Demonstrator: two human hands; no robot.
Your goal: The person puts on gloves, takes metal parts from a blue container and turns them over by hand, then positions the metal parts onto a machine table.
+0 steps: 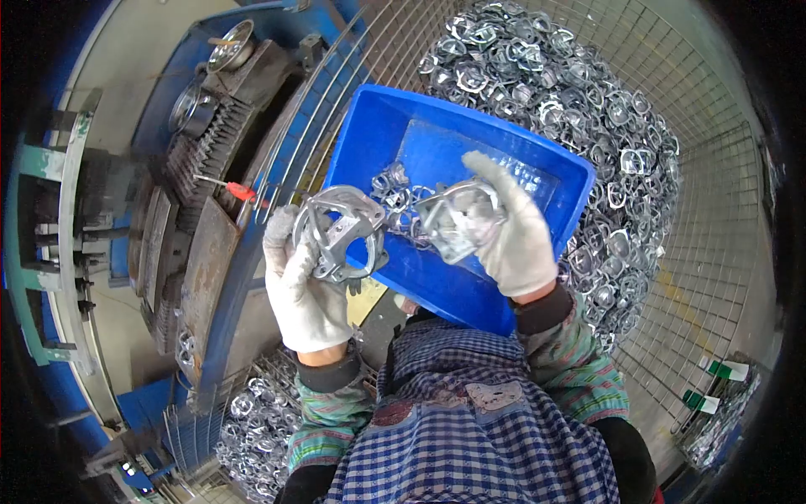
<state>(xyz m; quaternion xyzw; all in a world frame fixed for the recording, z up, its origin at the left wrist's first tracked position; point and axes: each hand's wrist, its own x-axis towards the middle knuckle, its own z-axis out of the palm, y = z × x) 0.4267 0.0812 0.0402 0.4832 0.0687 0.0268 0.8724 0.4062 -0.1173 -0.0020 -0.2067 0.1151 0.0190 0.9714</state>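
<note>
My left hand (306,294), in a white glove, is closed on a grey metal casting (342,231) with a round opening, held up at the near left edge of the blue plastic bin (457,105). My right hand (516,239), gloved too, grips a second metal casting (460,220) above the bin; motion blurs it, and its index finger sticks out. The two castings are close but look apart. Inside the bin lie several small metal pieces (395,189), partly hidden behind the castings and the right hand.
A large wire mesh cage (714,193) holds a heap of metal castings (617,160) behind and right of the bin. Another heap (260,428) sits lower left. At left stands a machine with metal bowls (231,46) and a red-handled screwdriver (239,191).
</note>
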